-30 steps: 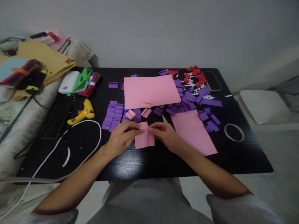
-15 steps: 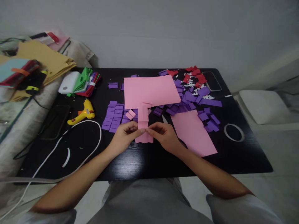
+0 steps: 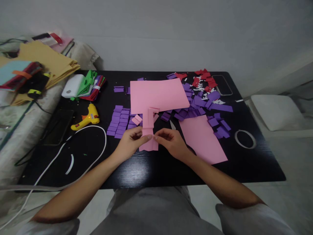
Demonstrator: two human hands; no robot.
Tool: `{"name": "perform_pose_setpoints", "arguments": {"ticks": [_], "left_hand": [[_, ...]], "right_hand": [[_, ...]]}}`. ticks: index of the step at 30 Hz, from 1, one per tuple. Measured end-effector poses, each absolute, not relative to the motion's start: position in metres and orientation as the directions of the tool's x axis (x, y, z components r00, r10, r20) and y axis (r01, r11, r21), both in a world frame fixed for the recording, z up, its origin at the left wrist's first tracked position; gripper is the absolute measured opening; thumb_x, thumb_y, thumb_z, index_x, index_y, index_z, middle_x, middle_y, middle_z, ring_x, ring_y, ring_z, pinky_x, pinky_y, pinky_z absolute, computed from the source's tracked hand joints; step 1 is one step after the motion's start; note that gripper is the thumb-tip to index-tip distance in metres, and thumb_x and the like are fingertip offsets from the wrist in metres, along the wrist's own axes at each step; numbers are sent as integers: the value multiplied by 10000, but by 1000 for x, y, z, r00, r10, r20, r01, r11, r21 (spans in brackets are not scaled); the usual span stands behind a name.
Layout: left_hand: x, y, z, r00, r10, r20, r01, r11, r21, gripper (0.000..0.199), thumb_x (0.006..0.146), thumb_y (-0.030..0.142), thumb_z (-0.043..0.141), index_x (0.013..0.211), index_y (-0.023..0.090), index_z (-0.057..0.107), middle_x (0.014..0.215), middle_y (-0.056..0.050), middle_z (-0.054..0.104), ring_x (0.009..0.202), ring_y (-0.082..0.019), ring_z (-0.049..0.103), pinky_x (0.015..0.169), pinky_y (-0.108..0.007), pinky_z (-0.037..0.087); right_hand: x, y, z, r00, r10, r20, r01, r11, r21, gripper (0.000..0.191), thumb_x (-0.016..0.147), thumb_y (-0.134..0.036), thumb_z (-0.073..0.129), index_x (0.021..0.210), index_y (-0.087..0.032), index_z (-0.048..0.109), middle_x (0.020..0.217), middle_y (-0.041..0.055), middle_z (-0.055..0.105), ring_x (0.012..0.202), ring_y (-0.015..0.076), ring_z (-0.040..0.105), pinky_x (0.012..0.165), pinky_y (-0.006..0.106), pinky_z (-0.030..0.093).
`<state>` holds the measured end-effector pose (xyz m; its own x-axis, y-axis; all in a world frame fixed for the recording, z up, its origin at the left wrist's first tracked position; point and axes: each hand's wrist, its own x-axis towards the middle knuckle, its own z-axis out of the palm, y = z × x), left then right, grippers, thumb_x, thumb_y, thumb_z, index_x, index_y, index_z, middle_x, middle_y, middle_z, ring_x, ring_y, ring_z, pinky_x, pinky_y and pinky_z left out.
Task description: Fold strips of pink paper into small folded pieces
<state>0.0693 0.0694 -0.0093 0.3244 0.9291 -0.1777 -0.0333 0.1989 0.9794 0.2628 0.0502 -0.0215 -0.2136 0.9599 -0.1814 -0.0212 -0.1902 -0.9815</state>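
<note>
A folded pink paper strip (image 3: 148, 122) with creases across it is held upright over the near middle of the black table. My left hand (image 3: 133, 142) pinches its left side, thumb on top and fingers curled behind. My right hand (image 3: 171, 142) has thumb and forefinger closed at the strip's right edge. Behind the strip lies a large pink sheet (image 3: 158, 94). Another pink sheet (image 3: 204, 140) lies beside my right hand, partly under the forearm. A small creased pink piece (image 3: 137, 119) sits left of the strip.
Purple folded pieces (image 3: 118, 122) stand in rows at left; more purple pieces (image 3: 198, 101) lie heaped at right near red scraps (image 3: 204, 76). A yellow glue gun (image 3: 86, 118), white cable (image 3: 105, 137), scissors blade (image 3: 172, 125) and tape ring (image 3: 245, 139) are on the table (image 3: 156, 173).
The pink strip has shifted slightly to the left, and my right fingertips now sit at its right edge instead of near its middle. Both hands stay almost in place.
</note>
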Motion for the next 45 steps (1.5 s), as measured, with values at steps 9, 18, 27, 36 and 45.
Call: {"name": "perform_pose_setpoints", "arguments": {"ticks": [9, 18, 27, 36, 45], "left_hand": [[64, 72, -14, 243, 954, -179, 24, 178, 984, 283, 749, 412, 862, 774, 153, 752, 675, -2, 678, 595, -134, 583, 569, -252, 460], [66, 73, -12, 335, 925, -181, 4, 191, 982, 281, 757, 417, 863, 826, 160, 773, 751, -13, 722, 658, -141, 618, 640, -267, 499], [64, 75, -13, 297, 941, -160, 64, 147, 987, 275, 766, 413, 859, 780, 164, 742, 686, 4, 685, 616, -116, 574, 608, -247, 451], [61, 76, -14, 357, 925, -130, 138, 86, 987, 244, 821, 406, 801, 802, 168, 756, 723, -20, 729, 635, -137, 621, 623, -261, 502], [57, 81, -11, 351, 932, -90, 178, 28, 984, 196, 831, 348, 740, 768, 167, 700, 690, -10, 686, 637, -142, 626, 617, -254, 501]], "right_hand": [[265, 52, -19, -234, 949, -213, -62, -233, -970, 198, 821, -373, 783, 786, -198, 698, 736, 2, 692, 705, 161, 672, 740, 333, 566], [259, 52, -20, -220, 962, -162, -61, -179, -982, 325, 783, -497, 835, 842, -209, 695, 837, 19, 702, 803, 169, 648, 782, 323, 551], [264, 54, -21, -204, 958, -200, -97, -223, -970, 302, 767, -469, 850, 838, -215, 701, 840, 8, 705, 808, 172, 644, 803, 329, 530], [263, 55, -22, -171, 962, -212, -128, -235, -963, 285, 745, -474, 872, 812, -222, 758, 815, 7, 734, 772, 174, 649, 772, 332, 536], [266, 58, -25, -118, 966, -229, -135, -244, -960, 296, 726, -478, 876, 778, -214, 754, 791, 2, 718, 750, 165, 626, 757, 323, 526]]}}
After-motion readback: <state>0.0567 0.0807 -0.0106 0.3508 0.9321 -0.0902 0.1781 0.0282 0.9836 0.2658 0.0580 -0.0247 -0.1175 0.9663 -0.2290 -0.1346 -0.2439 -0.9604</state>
